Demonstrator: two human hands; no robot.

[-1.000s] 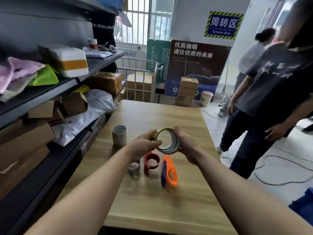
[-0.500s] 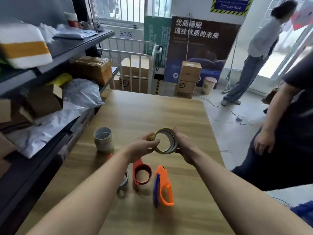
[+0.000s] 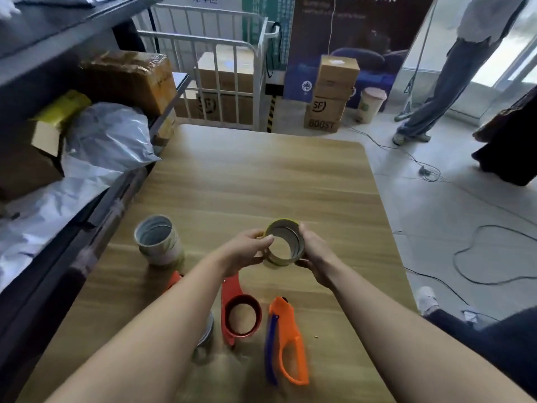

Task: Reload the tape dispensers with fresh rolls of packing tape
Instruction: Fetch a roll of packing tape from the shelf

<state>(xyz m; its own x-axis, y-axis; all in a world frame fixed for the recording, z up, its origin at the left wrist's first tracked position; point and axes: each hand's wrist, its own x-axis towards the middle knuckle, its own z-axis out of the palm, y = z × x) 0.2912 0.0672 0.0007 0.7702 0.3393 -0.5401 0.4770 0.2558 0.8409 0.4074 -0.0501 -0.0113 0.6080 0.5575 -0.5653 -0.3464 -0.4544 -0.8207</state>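
Head view: a tape roll (image 3: 285, 243) is held at frame centre above the table (image 3: 261, 175), gripped by the left hand (image 3: 247, 251) and right hand (image 3: 315, 257). The red dispenser (image 3: 239, 312) lies below; if fumbled, the roll could be dropped and roll off the edge.

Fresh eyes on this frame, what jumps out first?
The tape roll, gripped between the left hand and right hand above the middle of the wooden table. Nearer the person, a red tape dispenser and an orange-and-blue tape dispenser sit side by side on it; a stack of tape rolls stands to the left.
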